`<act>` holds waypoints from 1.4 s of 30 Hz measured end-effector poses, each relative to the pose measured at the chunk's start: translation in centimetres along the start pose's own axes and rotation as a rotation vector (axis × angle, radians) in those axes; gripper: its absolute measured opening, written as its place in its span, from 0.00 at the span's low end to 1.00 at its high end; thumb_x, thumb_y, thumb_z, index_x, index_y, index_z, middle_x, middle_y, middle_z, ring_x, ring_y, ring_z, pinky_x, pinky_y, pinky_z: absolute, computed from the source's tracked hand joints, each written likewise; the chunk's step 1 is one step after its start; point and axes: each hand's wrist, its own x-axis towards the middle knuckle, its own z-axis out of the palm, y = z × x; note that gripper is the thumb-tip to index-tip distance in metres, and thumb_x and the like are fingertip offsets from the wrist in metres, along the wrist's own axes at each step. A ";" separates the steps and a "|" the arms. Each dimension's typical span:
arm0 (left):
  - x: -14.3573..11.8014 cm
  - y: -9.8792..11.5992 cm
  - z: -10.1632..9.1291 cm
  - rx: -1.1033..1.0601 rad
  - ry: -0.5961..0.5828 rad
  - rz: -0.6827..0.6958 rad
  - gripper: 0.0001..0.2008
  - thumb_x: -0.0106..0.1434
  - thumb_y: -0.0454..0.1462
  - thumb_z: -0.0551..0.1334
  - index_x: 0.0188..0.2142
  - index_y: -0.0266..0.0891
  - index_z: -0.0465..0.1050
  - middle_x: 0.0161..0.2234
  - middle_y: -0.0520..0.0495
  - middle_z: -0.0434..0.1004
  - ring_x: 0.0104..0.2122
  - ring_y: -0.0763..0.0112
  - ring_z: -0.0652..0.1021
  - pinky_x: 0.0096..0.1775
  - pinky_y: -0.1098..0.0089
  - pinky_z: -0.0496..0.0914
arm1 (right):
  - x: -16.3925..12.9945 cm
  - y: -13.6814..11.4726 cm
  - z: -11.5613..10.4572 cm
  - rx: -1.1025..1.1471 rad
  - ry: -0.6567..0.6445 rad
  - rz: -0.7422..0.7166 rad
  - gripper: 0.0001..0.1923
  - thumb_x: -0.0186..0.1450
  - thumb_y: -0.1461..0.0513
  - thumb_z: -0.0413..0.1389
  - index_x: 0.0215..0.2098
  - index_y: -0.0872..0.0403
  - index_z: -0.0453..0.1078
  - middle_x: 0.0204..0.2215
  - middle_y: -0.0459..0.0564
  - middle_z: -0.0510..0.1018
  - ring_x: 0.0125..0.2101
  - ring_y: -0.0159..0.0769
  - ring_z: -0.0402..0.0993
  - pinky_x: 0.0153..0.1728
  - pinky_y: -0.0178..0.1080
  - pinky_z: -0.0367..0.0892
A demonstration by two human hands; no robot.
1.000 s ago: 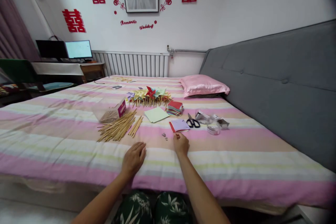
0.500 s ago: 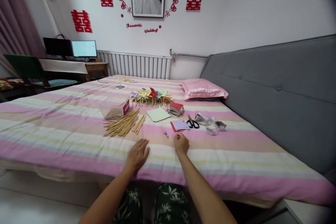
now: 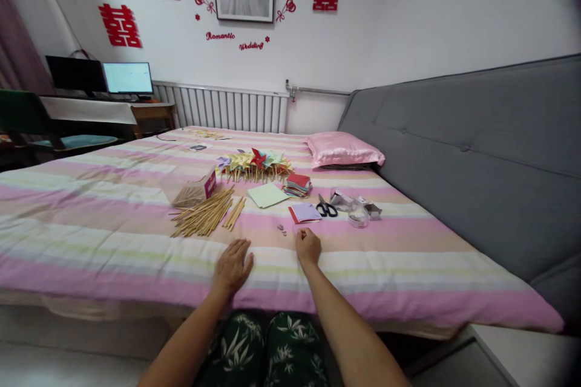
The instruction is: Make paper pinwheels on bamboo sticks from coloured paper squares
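Head view — paper squares (image 3: 305, 213) just beyond right hand (image 3: 308, 247)

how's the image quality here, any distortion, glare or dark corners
Head view: wide-angle bend bows the gray headboard and the bed edge; top right corner is vignetted dark; even soft light, faint shadows under both hands; lit monitor blows out white; pinwheels stay reasonably sharp.

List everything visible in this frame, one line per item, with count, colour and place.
wooden sticks: loose pile, tan, bed left of centre
stick box: one, clear with pink label, behind the sticks
pinwheels: a row, mixed colours, mid-bed
green sheet: one, pale green, beside the sticks
paper stack: one, red on top, right of the green sheet
lilac sheet: one, over red paper, ahead of the right hand
scissors: one, black
pillow: one, pink, by the headboard
left hand: flat on the bedspread
right hand: curled, on the bedspread
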 end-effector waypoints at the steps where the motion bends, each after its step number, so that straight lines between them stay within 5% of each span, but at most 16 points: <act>1: 0.0 -0.1 0.1 0.003 0.015 0.001 0.19 0.63 0.40 0.52 0.48 0.34 0.71 0.47 0.39 0.75 0.50 0.57 0.72 0.53 0.57 0.65 | 0.0 0.0 0.1 -0.002 0.002 0.002 0.13 0.62 0.61 0.47 0.32 0.52 0.74 0.27 0.49 0.79 0.27 0.34 0.71 0.26 0.33 0.55; 42: -0.2 -0.3 0.0 -0.095 0.093 -0.022 0.16 0.61 0.38 0.54 0.44 0.32 0.73 0.43 0.37 0.77 0.47 0.57 0.74 0.51 0.57 0.67 | 0.4 0.1 1.6 -0.152 0.053 -0.053 0.18 0.64 0.58 0.44 0.31 0.53 0.75 0.27 0.51 0.79 0.26 0.35 0.69 0.26 0.33 0.53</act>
